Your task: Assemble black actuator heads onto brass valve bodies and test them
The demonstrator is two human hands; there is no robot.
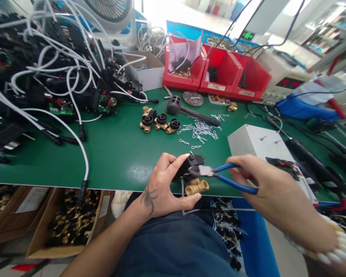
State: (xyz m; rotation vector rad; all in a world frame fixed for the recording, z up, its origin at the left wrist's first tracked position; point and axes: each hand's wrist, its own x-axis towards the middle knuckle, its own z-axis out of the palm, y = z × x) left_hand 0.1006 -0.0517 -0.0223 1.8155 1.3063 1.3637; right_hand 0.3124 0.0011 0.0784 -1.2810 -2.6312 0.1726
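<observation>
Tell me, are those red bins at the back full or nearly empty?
Nearly empty: the red bins show mostly bare red walls, with only small dark and brass parts at the bottom.

A bare stretch of green mat (118, 154) lies open ahead of the left hand (164, 184). Farther back, brass valves (158, 122), a mallet (187, 109) and scattered wire clips (202, 130) crowd it; tangled white cables (60, 77) block the left, a white box (253, 143) the right.
</observation>
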